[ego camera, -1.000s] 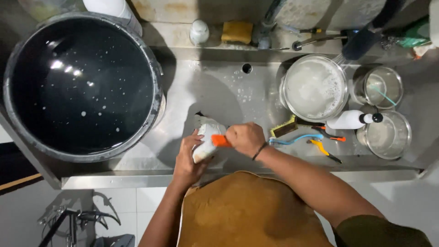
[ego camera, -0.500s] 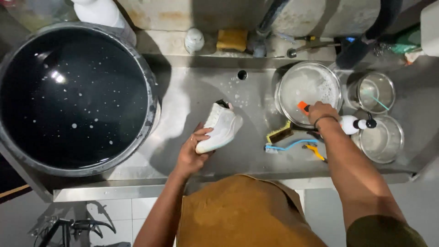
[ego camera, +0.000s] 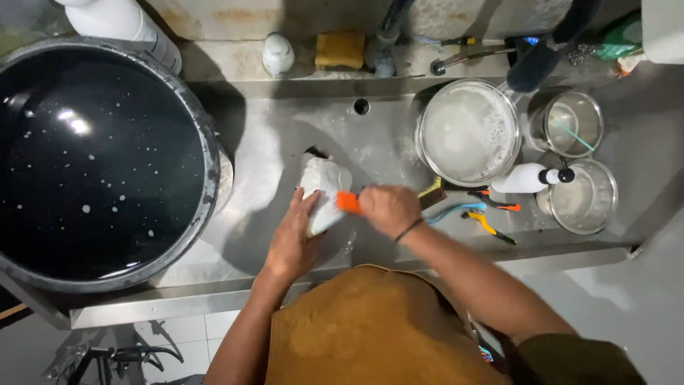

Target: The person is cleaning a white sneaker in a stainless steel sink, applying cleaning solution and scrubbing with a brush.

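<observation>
Back from the soapy pot (ego camera: pixel 467 132) at upper right, the right hand (ego camera: pixel 388 208) again presses an orange brush (ego camera: pixel 348 202) to the white shoe (ego camera: pixel 322 192) at mid-frame in the steel sink (ego camera: pixel 271 142). Left hand (ego camera: pixel 293 239) grips the shoe's lower end. Scrubbing appears under way; turning the shoe likely follows. Spare brushes (ego camera: pixel 484 214) and a spray bottle (ego camera: pixel 527 178) crowd the right; a dark tub (ego camera: pixel 100 157) fills the left.

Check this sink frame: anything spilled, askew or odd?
Nothing alarming. The white spray bottle lies on its side beside the foamy bowl, and loose brushes lie scattered on the wet sink floor. The left hand steadies a white shoe; the right hand holds an orange brush.
</observation>
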